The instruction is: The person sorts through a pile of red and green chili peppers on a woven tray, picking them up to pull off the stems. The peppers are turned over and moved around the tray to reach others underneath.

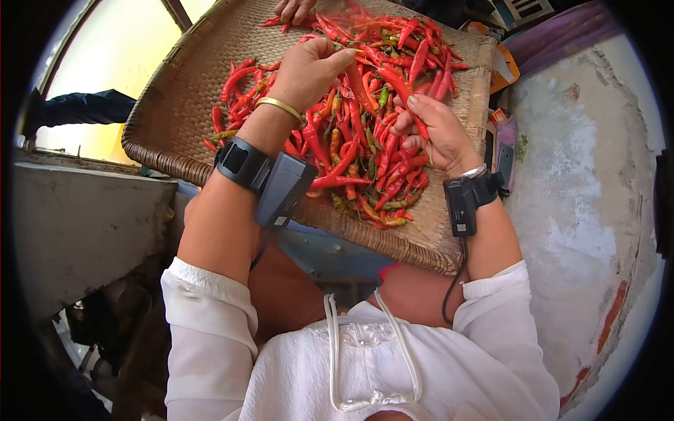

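Observation:
A broad heap of red chili peppers (340,133), with a few green and yellowish ones among them, lies in a woven basket tray (175,119). Over the heap, my left hand (312,74) is closed in a pinch, and a red chili pepper (360,89) hangs below its fingertips by the stem end. My right hand (434,130) grips another red chili pepper (397,83) between thumb and fingers, at the right side of the heap. That pepper's tip points up and left, towards my left hand.
Another person's hand (293,10) touches peppers at the tray's far edge. To the right stands a worn pale wall or slab (562,189). A grey concrete ledge (84,224) is on the left, below a bright window (116,59). My knees are under the tray's near rim.

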The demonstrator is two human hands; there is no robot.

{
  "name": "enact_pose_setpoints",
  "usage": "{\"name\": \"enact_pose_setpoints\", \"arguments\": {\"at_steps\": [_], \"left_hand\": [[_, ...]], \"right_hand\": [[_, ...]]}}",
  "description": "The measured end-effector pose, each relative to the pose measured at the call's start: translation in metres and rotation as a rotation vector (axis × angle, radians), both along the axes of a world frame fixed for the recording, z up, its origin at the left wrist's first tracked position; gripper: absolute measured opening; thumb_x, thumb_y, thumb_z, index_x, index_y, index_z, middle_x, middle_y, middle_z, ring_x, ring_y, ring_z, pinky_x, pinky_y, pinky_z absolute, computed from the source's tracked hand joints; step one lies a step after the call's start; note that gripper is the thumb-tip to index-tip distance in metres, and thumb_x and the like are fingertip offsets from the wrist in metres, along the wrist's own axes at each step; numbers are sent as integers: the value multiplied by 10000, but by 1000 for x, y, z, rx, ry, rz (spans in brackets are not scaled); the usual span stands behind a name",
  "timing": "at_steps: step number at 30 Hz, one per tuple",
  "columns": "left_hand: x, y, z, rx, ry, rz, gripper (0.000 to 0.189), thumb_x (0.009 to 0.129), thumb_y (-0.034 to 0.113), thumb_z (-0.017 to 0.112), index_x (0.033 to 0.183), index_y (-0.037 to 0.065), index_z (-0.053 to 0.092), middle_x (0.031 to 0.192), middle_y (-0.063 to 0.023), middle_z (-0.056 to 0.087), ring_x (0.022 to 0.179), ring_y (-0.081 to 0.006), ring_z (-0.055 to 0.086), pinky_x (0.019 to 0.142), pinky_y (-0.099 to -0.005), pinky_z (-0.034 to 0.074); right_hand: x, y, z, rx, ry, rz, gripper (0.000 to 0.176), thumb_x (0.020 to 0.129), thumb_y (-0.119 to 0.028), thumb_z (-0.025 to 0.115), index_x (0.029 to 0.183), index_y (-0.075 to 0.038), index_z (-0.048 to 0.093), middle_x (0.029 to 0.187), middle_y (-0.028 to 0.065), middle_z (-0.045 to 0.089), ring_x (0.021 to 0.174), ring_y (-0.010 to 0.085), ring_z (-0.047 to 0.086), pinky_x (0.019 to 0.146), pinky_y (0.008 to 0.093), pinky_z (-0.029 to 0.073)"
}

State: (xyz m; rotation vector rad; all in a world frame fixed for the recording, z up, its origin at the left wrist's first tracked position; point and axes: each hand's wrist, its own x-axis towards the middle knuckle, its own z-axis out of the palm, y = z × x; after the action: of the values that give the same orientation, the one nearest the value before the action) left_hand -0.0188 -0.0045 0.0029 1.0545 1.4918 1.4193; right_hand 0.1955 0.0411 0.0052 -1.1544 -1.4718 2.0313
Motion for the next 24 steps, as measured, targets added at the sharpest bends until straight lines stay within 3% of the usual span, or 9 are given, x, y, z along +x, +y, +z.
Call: {"name": "enact_pose_setpoints", "arguments": {"at_steps": [2,8,10,11,12,16,18,21,24], "left_hand": [[3,2,-8,-74,218,-121,240,795,244,613,783,7,577,657,-15,569,563,-75,512,518,-229,436],[3,5,-12,-229,204,-196,247,817,227,594,853,-17,574,733,-51,601,608,-83,550,540,-217,455],[-2,9,-9,-29,-235,88,241,856,230,561,973,19,546,771,-19,592,583,-41,524,479,-152,404],[-4,10,-7,7,-279,126,327,867,227,546,1100,4,491,843,-33,602,597,-48,531,500,-171,429],[-3,7,-5,4,-266,114,327,867,227,546,1100,4,491,843,-33,602,597,-48,531,500,-171,429],[16,-20,-4,-406,465,-509,322,838,278,571,1003,1,583,746,-53,623,631,-126,588,542,-259,459],[29,-30,-8,-333,887,-738,274,776,305,605,856,45,637,735,-114,625,678,-224,608,615,-343,474],[38,-35,-18,-359,1023,-695,306,717,347,631,804,54,629,767,-130,618,729,-294,595,664,-388,465],[41,-35,-12,-468,1101,-728,332,692,371,637,771,48,624,765,-126,619,752,-292,595,660,-393,464]], "right_hand": [[2,1,-1,-54,51,-45,245,904,-266,424,930,-31,487,635,21,564,588,105,574,426,181,435],[7,6,-12,-75,59,60,274,901,-287,422,982,-34,489,653,18,545,525,86,549,402,198,408],[2,1,-10,-70,72,12,262,898,-271,434,1005,-39,489,667,13,538,508,73,522,394,198,385],[0,-1,-9,-74,129,-13,249,897,-261,439,1001,-41,490,672,10,538,503,68,509,394,194,378],[0,-3,-8,-78,183,-35,235,895,-251,445,997,-44,491,678,7,538,498,63,497,394,190,372],[2,0,-6,27,75,26,190,880,-181,448,976,-33,520,682,2,533,503,52,492,402,189,370],[3,-2,-4,40,74,45,174,881,-171,453,960,-33,524,686,-9,540,504,33,493,399,171,367],[2,-10,-3,53,43,74,163,872,-153,463,950,-26,530,680,-13,536,496,27,483,400,170,364],[1,-10,-7,75,-5,104,195,856,-137,476,990,-7,533,664,-4,526,486,42,469,407,188,362]]}}
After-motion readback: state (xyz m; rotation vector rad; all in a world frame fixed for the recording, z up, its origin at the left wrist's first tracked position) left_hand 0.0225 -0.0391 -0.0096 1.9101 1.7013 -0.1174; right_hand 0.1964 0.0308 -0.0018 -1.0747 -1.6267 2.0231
